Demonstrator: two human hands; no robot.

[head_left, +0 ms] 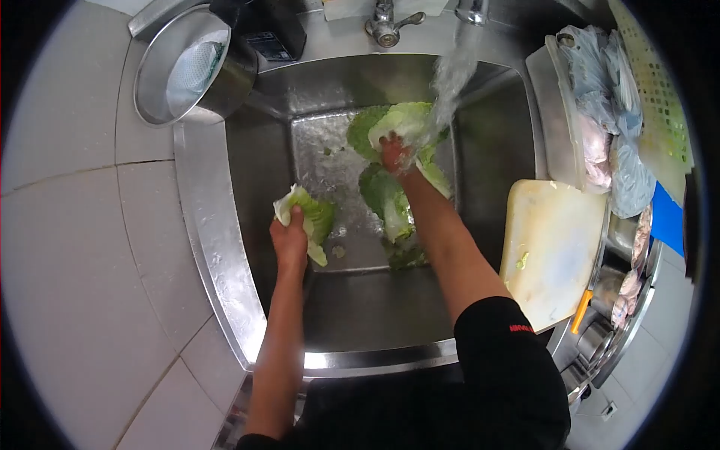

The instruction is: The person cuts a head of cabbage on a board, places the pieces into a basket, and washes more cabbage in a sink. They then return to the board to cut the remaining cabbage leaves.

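Note:
My left hand (pixel 290 238) grips a pale green, crinkled lettuce leaf (pixel 319 217) over the left side of the steel sink (pixel 360 311). Farther back, my right hand (pixel 395 154) has its fingers curled on another pale lettuce leaf (pixel 405 120), close to the stream of running water (pixel 452 79). Around that hand lie several more green leaves (pixel 384 199), some darker, on the wet sink floor. Splashing water partly hides the right fingertips.
A tap (pixel 471 11) runs at the back; a second tap (pixel 386 31) stands beside it. A steel pot (pixel 232 75) sits back left. Along the right are a cutting board (pixel 555 247), an orange-handled tool (pixel 581 311) and a plastic tub (pixel 559 127) with bags.

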